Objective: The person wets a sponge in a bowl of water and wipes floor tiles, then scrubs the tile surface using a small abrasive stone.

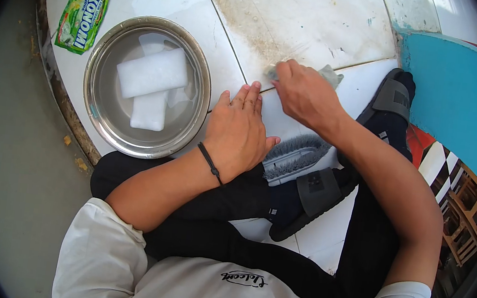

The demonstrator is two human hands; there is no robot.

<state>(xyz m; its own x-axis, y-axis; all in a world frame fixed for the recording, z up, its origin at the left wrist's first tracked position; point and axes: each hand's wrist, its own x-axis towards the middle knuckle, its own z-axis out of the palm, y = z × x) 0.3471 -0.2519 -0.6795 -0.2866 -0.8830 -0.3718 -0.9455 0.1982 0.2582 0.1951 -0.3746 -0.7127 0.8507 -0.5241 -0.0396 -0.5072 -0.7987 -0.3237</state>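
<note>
My left hand (239, 130) lies flat on the white floor tile with its fingers stretched out and nothing in it. Beyond it to the right, my right hand (306, 93) is closed around a crumpled grey-green cloth (331, 77), pressed against the tile. Part of the cloth sticks out on either side of the fingers. Brown stains (263, 37) mark the tile just ahead of that hand. Beneath my right forearm rests a grey scrubbing brush (297, 156), bristles showing, partly hidden by my left hand and leg.
A round metal basin (89, 82) of water stands at left, holding two white sponges (153, 73). Behind it lies a green EKONOMI packet (84, 17). My sandalled feet (319, 193) are close by on the right. A blue surface (456, 94) and a brown slatted crate (469, 216) border the right side.
</note>
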